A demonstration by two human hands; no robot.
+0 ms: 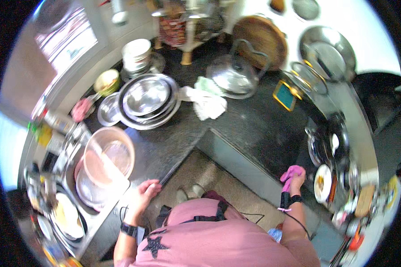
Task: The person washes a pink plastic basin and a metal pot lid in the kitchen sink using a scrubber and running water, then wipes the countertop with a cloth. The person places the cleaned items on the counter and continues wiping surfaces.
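Observation:
My right hand (298, 182) grips a bunched pink cloth (290, 173) at the edge of the dark countertop (254, 130). Beside the sink, my left hand (145, 193) hovers near the counter's front edge, loosely curled with nothing in it. A translucent pinkish plastic tub (125, 150) leans over the sink, just up and left of that hand. On the counter ahead sit nested steel bowls (148, 96) and a crumpled white cloth (210, 106). To the right of my right hand, a white plate (322, 183) carries some food. Blur hides fine detail.
Stacked white bowls (136, 53) stand by the wall. A round steel lid (235, 78) lies before a round wooden board (260, 41). A steel basin (327, 53) is at the back right, pans (319, 147) along the right side. Plates (67, 213) crowd the sink's left end.

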